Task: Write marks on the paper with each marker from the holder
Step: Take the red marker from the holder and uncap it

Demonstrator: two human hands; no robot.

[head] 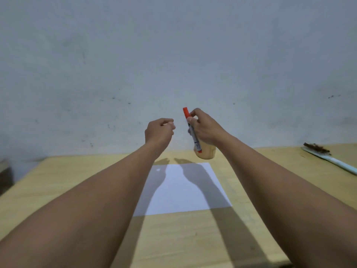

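Paper (185, 190) lies blank on the worktop (77, 180); above its far edge the right hand (206, 128) has its grip round the red marker (192, 130), cap on; the left hand (158, 130) curls empty beside it. A jerky cap pull could knock over the holder (207, 154) just behind.
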